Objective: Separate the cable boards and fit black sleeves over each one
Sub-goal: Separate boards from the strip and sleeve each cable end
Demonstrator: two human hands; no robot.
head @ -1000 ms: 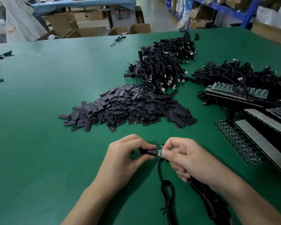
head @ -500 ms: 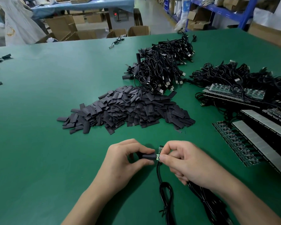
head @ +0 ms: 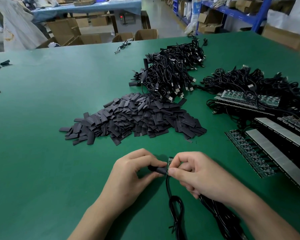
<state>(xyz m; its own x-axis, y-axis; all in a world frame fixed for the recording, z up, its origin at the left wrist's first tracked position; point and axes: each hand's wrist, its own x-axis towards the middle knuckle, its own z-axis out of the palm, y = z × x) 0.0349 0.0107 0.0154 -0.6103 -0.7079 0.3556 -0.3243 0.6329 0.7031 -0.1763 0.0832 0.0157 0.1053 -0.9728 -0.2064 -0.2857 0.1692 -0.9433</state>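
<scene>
Sleeving: our left hand pinches a black sleeve, right hand pinches the board.
Next: we should align, then slide.

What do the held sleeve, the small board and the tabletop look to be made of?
The black sleeve looks like thin flexible plastic tubing, matte; spares in the sleeve pile lie flattened. Possibly heat-shrink, unconfirmed. The small circuit board looks like rigid green laminate with tiny parts on it. The table surface is a green mat with a soft sheen, likely rubber or vinyl.
</scene>
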